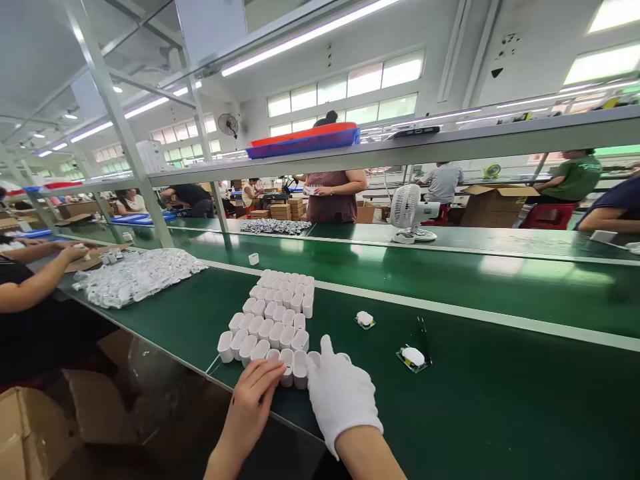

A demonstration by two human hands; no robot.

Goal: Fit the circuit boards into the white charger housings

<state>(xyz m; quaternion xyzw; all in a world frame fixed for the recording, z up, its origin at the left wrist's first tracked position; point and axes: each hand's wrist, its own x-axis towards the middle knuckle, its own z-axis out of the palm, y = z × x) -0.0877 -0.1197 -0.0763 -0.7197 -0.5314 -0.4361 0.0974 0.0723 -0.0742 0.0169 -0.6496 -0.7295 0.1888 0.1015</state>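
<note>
Head camera looks forward and down, close over the green bench [500, 407]; distant detail seems soft.

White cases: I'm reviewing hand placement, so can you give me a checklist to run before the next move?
1. Left hand at the front row of white cases: ok.
2. Right hand at that row's right part: ok.
3. Both hands gloved: not ok; only the right is.
4. Circuit boards clear of both hands: ok.
5. Cases behind the right hand all upright: cannot tell; partly hidden.
</note>
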